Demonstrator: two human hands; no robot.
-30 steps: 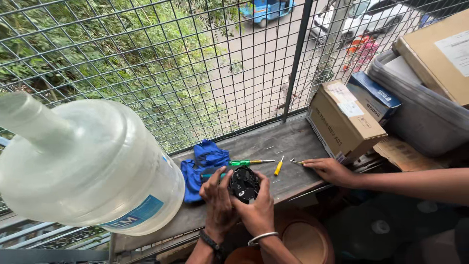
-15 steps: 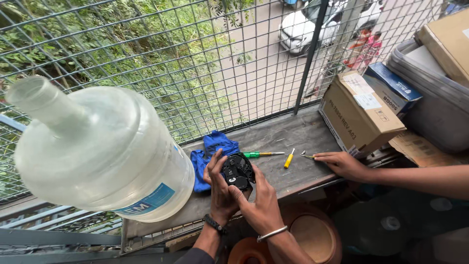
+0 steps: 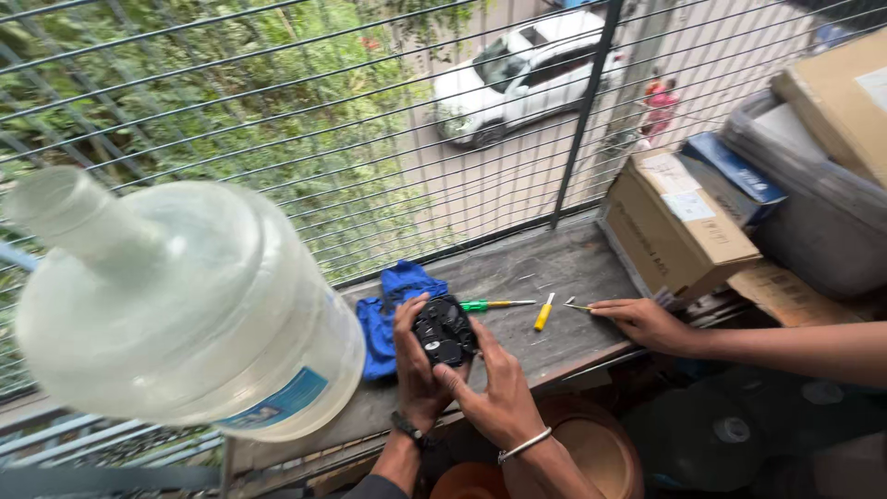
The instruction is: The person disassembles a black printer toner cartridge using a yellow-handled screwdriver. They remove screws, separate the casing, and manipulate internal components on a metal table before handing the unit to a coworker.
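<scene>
Presently, itemised around the black device [image 3: 443,334] on the grey ledge [image 3: 554,268]:

Clear water jug [image 3: 176,305], lying just left. Cardboard box [image 3: 679,226], right, now nearer as the view has closed in; device unmoved. Blue cloth [image 3: 388,310], touching device's left. Left hand [image 3: 413,365] cups it; right hand [image 3: 494,388] grips its lower edge. A co-worker's hand [image 3: 647,323] rests right. Green screwdriver [image 3: 494,304], yellow tool [image 3: 544,313], just right.

Both hands are holding a small black gadget [image 3: 444,333] on a grey ledge [image 3: 554,268], the left hand [image 3: 416,356] gripping its left side and the right hand [image 3: 494,388] touching its lower edge. A blue cloth [image 3: 388,310] is lying just beside it, next to a big clear water jug [image 3: 176,305]. Another person's hand [image 3: 642,323] is resting near a yellow screwdriver [image 3: 544,312] and a green one [image 3: 490,304].
</scene>
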